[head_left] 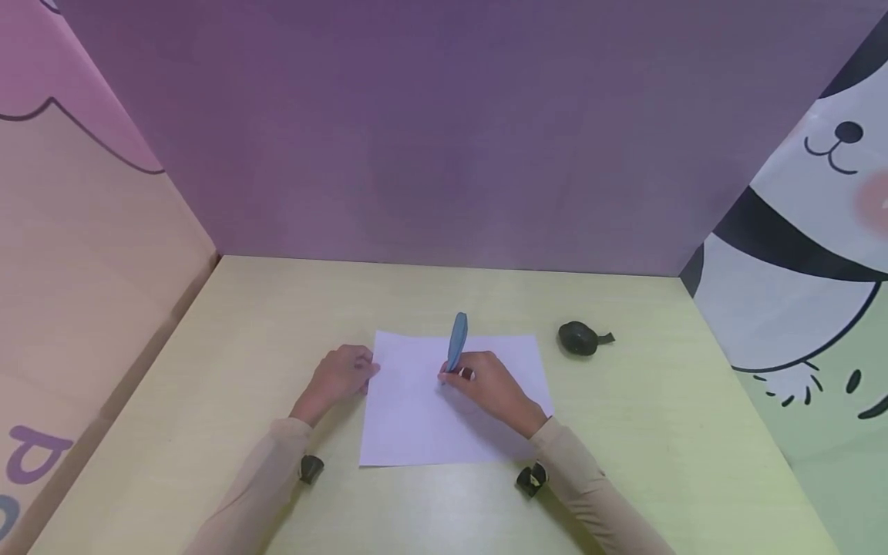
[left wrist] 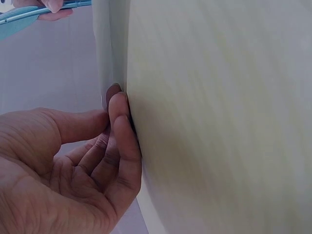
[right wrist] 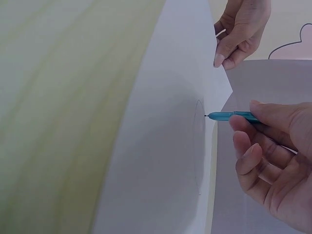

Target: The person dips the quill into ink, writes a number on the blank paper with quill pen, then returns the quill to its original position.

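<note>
A white sheet of paper (head_left: 402,424) lies on the table. My right hand (head_left: 496,388) pinches a teal pen (head_left: 457,341) with a broad feather-shaped top, held upright over the sheet's middle. Seen from the right wrist, the pen's tip meets the paper beside a thin curved line (right wrist: 195,151) drawn there. At the sheet's left edge, my left hand (head_left: 342,373) pinches the paper between thumb and fingers. The left wrist view shows that thumb (left wrist: 87,124) meeting the fingertips along the paper's edge, which partly hides behind them.
A dark, rounded object (head_left: 578,338) with a short flat tail sits on the pale table (head_left: 291,301), right of the sheet's far corner. A purple panel (head_left: 444,139) rises behind the table. Printed walls (head_left: 798,231) stand at both sides.
</note>
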{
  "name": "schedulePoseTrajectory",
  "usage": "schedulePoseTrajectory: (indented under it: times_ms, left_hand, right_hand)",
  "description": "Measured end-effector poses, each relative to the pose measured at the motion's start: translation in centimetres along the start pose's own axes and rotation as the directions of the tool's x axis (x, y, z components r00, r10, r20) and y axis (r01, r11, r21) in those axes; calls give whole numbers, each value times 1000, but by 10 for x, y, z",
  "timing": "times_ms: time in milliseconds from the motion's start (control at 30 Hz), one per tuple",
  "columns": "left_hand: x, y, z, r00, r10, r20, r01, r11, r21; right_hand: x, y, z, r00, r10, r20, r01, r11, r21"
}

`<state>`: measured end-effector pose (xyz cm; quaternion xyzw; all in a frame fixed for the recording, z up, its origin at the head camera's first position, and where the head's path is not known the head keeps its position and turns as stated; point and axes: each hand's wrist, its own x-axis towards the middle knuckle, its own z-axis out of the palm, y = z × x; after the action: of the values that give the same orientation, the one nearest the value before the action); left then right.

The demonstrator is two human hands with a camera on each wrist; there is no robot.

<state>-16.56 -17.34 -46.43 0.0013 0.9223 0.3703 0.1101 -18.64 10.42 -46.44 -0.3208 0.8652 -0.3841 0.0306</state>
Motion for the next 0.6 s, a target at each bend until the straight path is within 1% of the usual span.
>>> schedulePoseTrajectory:
  times_ms: [167, 267, 400, 500, 600]
  left_hand:
    - [0, 1, 0, 1000, 7, -2, -7, 1000, -3]
    - [1, 0, 1, 1000, 7, 2, -7, 1000, -5]
    - [2, -1, 0, 1000, -10, 7, 10, 1000, -6]
    - [3, -2, 0, 1000, -17, 9, 17, 1000, -10]
    - [3, -2, 0, 1000, -11, 17, 11, 1000, -15]
  right_hand:
    - [0, 0, 0, 1000, -8, -3, 8, 1000, -19]
    - [-1, 0, 2, 1000, -10, -10, 10, 1000, -10]
    - [-2, 1, 4, 1000, -26, -15, 26, 999, 25]
    - [-4, 1, 4, 999, -31, -30, 31, 999, 26]
    - [-7, 3, 2, 998, -33, -53, 34, 999, 6]
